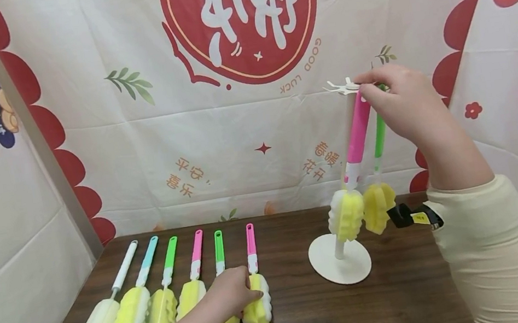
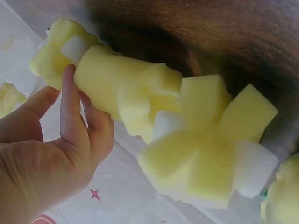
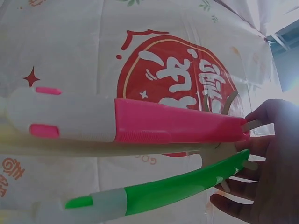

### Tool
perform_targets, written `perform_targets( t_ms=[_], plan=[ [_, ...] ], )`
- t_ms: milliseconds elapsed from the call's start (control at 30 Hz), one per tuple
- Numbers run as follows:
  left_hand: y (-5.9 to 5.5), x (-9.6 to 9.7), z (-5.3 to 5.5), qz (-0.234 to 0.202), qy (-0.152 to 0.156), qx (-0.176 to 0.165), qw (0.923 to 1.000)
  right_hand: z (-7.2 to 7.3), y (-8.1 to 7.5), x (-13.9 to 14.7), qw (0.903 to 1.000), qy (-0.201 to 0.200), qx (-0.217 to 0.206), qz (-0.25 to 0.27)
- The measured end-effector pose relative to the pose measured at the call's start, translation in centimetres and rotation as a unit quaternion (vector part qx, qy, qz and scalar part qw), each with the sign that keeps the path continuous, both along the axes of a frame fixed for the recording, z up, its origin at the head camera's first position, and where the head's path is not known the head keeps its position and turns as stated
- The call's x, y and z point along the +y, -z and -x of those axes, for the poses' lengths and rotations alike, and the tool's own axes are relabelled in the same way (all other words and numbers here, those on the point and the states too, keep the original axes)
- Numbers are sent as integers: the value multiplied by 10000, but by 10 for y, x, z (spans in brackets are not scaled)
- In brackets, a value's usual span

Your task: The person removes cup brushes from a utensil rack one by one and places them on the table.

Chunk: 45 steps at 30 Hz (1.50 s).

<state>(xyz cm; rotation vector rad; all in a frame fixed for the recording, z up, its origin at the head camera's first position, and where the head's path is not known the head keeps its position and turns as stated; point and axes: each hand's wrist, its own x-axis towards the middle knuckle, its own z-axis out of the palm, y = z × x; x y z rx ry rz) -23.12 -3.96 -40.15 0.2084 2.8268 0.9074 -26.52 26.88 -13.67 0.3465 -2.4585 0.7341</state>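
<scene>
In the head view, my right hand [image 1: 405, 102] is at the top of a cream stand [image 1: 344, 260], pinching the handle end of a pink-handled sponge brush [image 1: 356, 131]. Beside it hangs a green-handled sponge brush [image 1: 380, 136]. The right wrist view shows the fingers at the stand's hooks, by the pink handle [image 3: 177, 123] and the green handle [image 3: 182, 189]. My left hand [image 1: 226, 298] reaches over a green-handled brush [image 1: 218, 244] and touches the yellow-white sponge of the row's rightmost, pink-handled brush [image 1: 251, 245]. In the left wrist view its fingers [image 2: 72, 112] look fairly straight against the sponges.
More sponge brushes lie side by side on the dark wooden table [image 1: 295, 311]: white [image 1: 100, 322], blue-handled [image 1: 148, 260], green-handled [image 1: 168, 259] and pink-handled [image 1: 196, 253]. A printed curtain [image 1: 146, 138] hangs behind the table and along both sides.
</scene>
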Motion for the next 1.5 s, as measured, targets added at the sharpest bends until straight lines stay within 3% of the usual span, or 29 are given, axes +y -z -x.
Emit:
perform_targets(
  t_ms=[467, 900, 1167, 1500],
  plan=[
    [-15, 4, 1, 540, 196, 488, 9972, 25, 4, 25, 9962, -821, 287, -30],
    [-24, 7, -2, 478, 213, 969, 9939, 31, 5, 40, 9870, -1589, 125, 219],
    [-36, 21, -18, 240, 284, 1204, 9920, 40, 11, 50, 9792, -1888, 404, 630],
    [-49, 39, -34, 109, 261, 1172, 9927, 44, 9, 57, 9726, -2207, 600, 418]
  ],
)
